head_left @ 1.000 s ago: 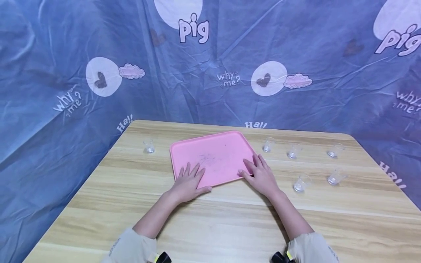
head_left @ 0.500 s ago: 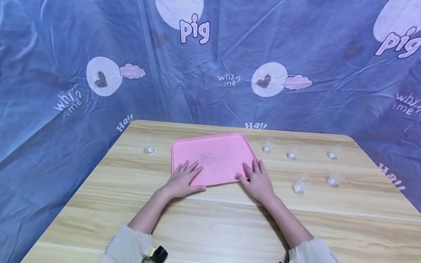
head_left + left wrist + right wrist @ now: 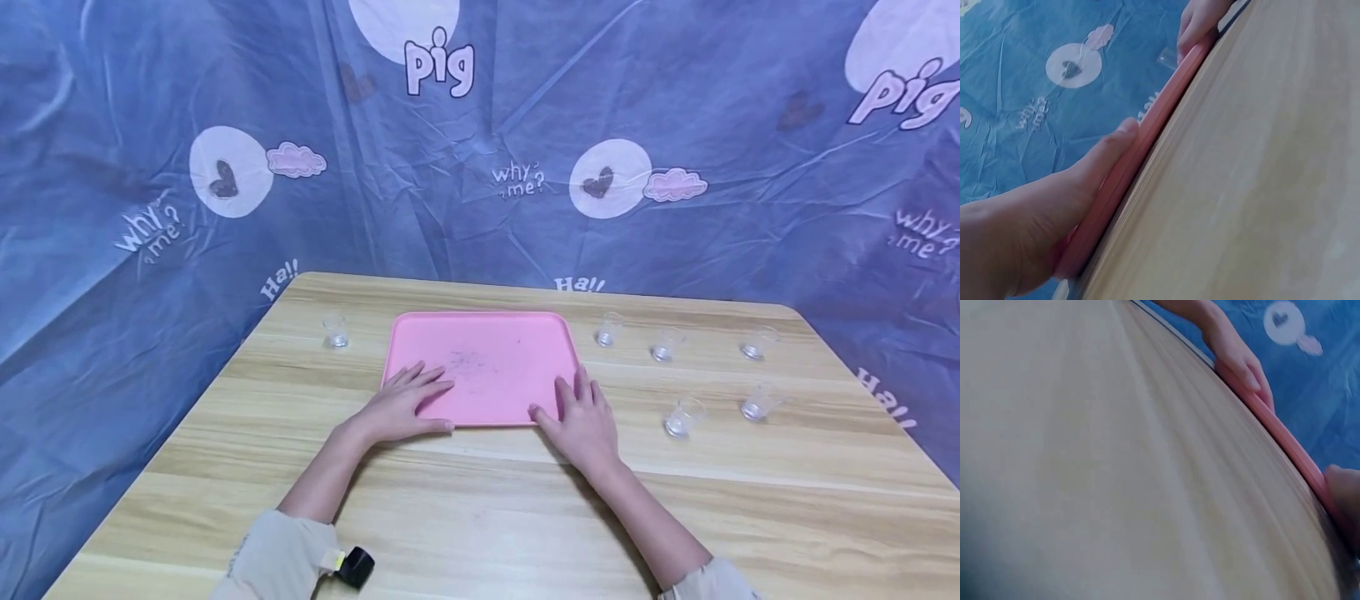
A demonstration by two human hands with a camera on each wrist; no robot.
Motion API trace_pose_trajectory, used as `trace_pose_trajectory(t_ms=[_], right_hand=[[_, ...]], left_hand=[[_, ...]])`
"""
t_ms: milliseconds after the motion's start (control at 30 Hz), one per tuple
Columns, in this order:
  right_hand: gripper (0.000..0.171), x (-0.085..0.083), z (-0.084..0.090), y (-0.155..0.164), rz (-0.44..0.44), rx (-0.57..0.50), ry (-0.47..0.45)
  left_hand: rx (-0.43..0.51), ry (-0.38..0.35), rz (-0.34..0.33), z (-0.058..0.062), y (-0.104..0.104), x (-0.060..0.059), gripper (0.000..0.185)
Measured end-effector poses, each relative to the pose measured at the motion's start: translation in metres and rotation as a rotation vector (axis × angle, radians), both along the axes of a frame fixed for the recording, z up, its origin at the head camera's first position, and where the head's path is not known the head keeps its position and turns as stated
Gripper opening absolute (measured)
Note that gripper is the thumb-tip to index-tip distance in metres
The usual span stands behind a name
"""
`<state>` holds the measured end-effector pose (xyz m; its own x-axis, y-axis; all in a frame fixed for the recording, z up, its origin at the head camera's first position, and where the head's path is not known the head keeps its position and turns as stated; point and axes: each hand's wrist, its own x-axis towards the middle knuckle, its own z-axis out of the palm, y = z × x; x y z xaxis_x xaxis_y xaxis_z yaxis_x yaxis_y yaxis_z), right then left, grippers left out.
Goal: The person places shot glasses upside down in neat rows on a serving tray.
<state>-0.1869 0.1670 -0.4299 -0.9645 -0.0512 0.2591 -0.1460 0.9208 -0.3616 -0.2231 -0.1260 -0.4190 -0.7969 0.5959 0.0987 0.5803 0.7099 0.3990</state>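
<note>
Fingers flat and spread: left hand (image 3: 397, 406) and right hand (image 3: 579, 422) press the pink tray's (image 3: 487, 350) near corners. Tray has turned since a second ago, now square on the worktop (image 3: 480, 500); small glasses (image 3: 678, 417) alongside.

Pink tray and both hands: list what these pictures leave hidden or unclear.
- Head view: the pink tray near corners lie under the left hand and right hand.
- Head view: the small clear cups are too small to show any contents.
- Left wrist view: only the tray's rim shows, edge-on.
- Right wrist view: the right hand is cut off by the frame edge; the wooden table is blurred.
</note>
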Motion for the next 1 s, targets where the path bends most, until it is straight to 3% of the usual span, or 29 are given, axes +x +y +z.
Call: trace_pose_trajectory(t_ms=[367, 533, 633, 800, 1000], right_hand=[[0.074, -0.035, -0.001, 0.033, 0.062, -0.111, -0.075], [0.068, -0.038, 0.000, 0.036, 0.082, -0.186, -0.056], [0.060, -0.039, 0.001, 0.036, 0.080, -0.212, -0.043], [0.057, -0.038, 0.000, 0.037, 0.090, -0.193, -0.059], [0.059, -0.030, 0.001, 0.032, 0.079, -0.155, -0.050]], left_hand=[[-0.015, 0.002, 0.075, -0.001, 0.025, 0.009, 0.070], [0.030, 0.100, 0.228, -0.002, 0.013, 0.000, 0.067], [0.044, 0.086, 0.292, -0.003, 0.002, -0.005, 0.072], [0.007, -0.008, 0.268, -0.005, -0.005, -0.009, 0.077], [-0.032, -0.012, 0.264, -0.006, -0.008, -0.011, 0.076]])
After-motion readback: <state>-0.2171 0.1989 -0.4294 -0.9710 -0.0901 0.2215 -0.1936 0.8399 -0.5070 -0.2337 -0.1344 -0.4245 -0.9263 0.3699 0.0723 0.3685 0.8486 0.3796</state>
